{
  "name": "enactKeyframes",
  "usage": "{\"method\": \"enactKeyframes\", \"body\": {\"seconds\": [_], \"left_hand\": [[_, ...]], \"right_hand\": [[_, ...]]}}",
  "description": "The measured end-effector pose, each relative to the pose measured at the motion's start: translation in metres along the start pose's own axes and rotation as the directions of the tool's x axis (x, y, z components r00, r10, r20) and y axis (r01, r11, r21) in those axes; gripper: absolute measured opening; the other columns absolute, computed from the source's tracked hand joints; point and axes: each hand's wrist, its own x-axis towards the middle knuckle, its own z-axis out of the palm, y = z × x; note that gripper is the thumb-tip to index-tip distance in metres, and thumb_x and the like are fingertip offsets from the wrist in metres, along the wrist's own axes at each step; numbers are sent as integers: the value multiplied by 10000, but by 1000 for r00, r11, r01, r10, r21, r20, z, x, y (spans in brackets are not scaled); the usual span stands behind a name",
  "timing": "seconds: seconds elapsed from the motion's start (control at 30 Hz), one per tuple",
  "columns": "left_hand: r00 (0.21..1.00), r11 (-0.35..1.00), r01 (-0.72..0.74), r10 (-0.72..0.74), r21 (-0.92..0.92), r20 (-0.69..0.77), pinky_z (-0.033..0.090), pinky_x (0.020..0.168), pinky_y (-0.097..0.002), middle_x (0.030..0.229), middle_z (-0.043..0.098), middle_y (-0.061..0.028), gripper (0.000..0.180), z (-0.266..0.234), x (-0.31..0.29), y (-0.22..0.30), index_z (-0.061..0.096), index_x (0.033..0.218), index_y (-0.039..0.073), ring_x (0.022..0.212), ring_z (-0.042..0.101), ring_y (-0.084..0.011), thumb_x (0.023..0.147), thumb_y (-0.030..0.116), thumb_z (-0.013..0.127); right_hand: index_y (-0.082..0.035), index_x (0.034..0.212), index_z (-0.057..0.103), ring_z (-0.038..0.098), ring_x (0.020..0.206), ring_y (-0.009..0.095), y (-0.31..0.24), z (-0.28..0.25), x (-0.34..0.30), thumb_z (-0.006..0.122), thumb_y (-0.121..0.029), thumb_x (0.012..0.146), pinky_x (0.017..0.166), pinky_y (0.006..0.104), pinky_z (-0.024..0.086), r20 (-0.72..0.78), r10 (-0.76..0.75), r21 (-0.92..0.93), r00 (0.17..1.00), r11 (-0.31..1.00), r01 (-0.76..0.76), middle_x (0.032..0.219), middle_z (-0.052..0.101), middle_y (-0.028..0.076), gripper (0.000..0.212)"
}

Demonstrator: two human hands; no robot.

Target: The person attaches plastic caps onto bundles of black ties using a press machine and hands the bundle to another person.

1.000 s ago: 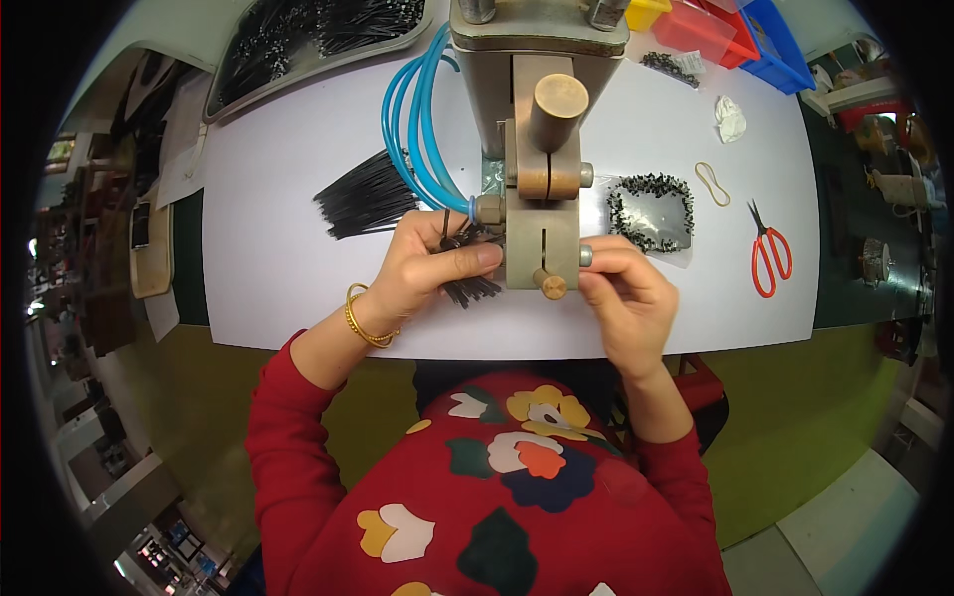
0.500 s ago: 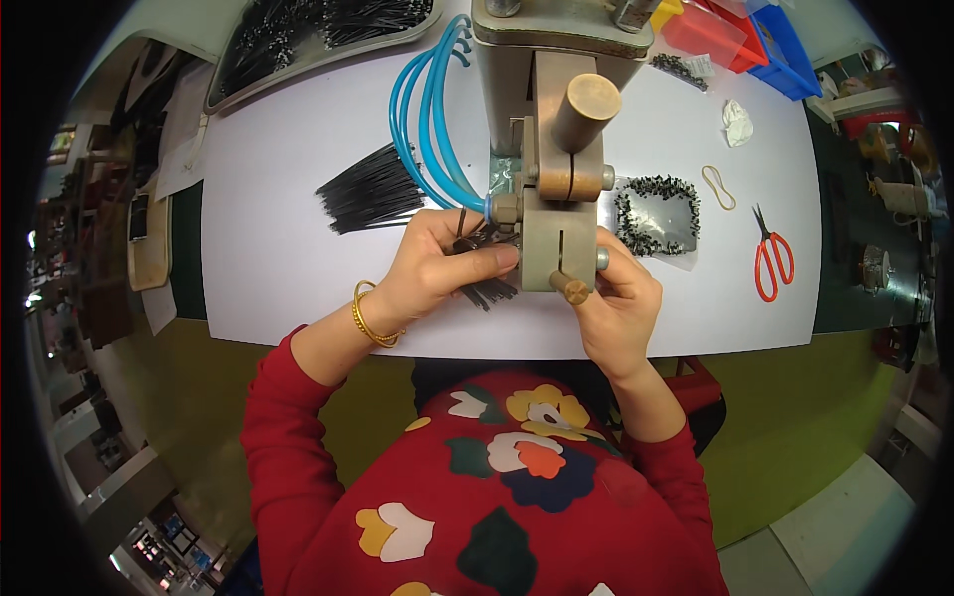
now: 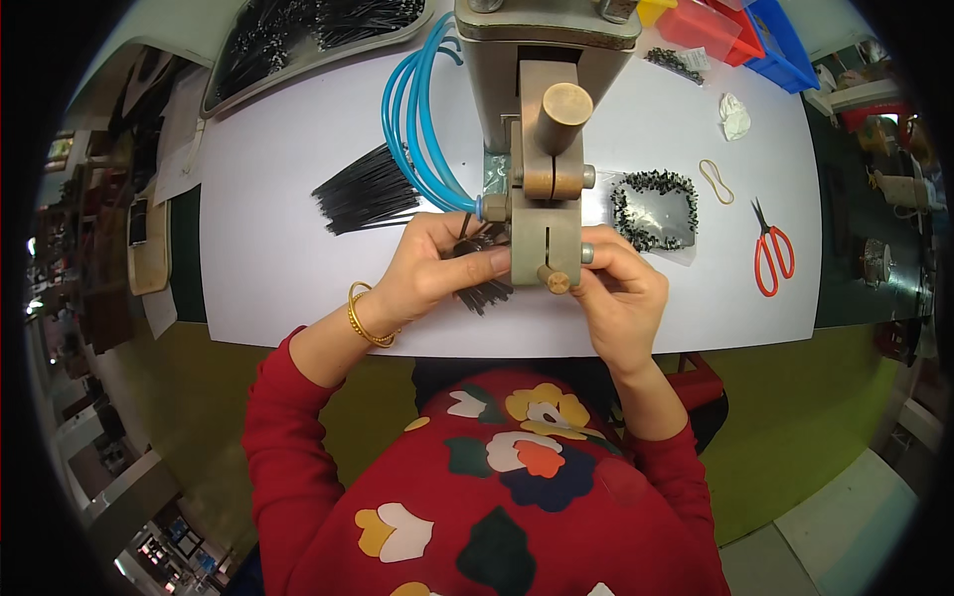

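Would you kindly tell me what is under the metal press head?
Beside it, the left hand holds black strips; the right hand is opposite, fingertips hidden. The press head covers whatever lies directly beneath.

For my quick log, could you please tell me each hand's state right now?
Left hand: closed, holding thin black strips.
Right hand: curled; whether it holds anything cannot be told.

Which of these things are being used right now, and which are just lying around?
Apparently in use:
black strips, held in the left hand
metal machine, the right hand close beside it
blue tubing, joined to the machine

Seemingly just lying about:
red-handled scissors
rubber band
crumpled white scrap
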Motion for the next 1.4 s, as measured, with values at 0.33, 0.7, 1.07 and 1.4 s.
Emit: {"method": "enactKeyframes", "body": {"seconds": [0.33,0.7,1.07,1.4], "left_hand": [[984,984,-169,171,-48,40,449,697,-206,888,632,-65,233,5,2,-2,593,1000,-57,774,564,-77,804,63,554],[981,980,-195,195,43,-9,451,660,-202,852,635,-44,231,7,4,1,607,1007,-39,727,562,-63,810,65,548],[966,965,258,-258,-41,18,481,649,-238,765,620,-21,234,-1,-6,25,617,879,-11,708,578,-81,728,144,705],[997,992,-14,3,125,81,446,661,-190,817,624,-22,276,1,-2,11,609,985,-43,726,537,-41,786,143,649]], "right_hand": [[45,832,588,493,715,79,-1,-96,-10,562,64,794,588,183,395,-407,-136,-157,903,985,77,940,575,89,50],[-19,851,613,540,640,131,-1,-111,-5,690,19,675,494,225,421,28,-361,-899,932,399,181,871,587,84,196],[14,833,592,554,714,158,-5,-103,-12,622,48,737,580,242,443,-36,-373,-762,927,610,216,866,586,97,107],[20,874,560,497,591,79,-7,-17,-12,546,2,831,489,172,381,4,216,249,976,945,-211,867,596,114,49]]}}
